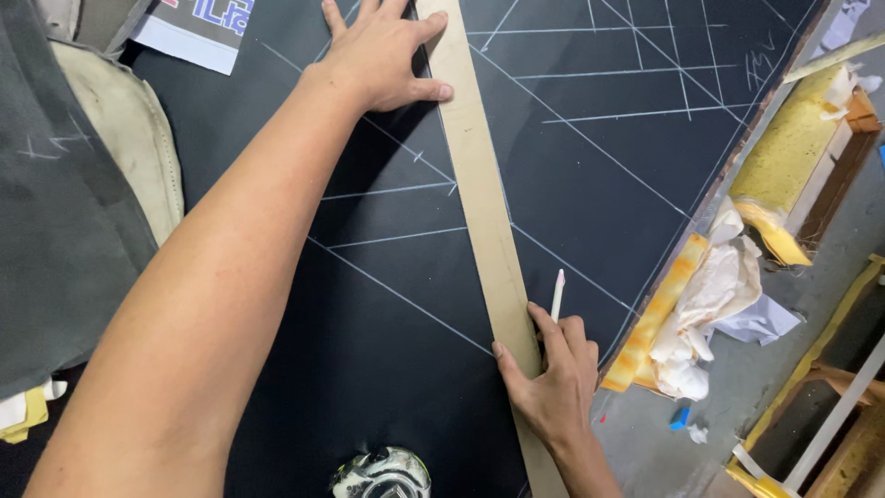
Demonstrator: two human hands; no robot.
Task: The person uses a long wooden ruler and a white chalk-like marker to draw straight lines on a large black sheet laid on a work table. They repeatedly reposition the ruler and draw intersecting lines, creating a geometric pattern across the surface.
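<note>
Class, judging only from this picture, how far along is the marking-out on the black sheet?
Done: many white chalk lines already cross the black sheet. In hand: the left hand presses the long tan straightedge flat; the right hand steadies its lower end, holding a white chalk pencil. Left: the sheet's lower part carries no lines.

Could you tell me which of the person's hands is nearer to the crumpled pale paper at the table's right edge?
The right. The right hand, holding a white chalk stick against the long strip, lies just left of the crumpled paper. The left hand presses the strip's far end, much farther away.
</note>
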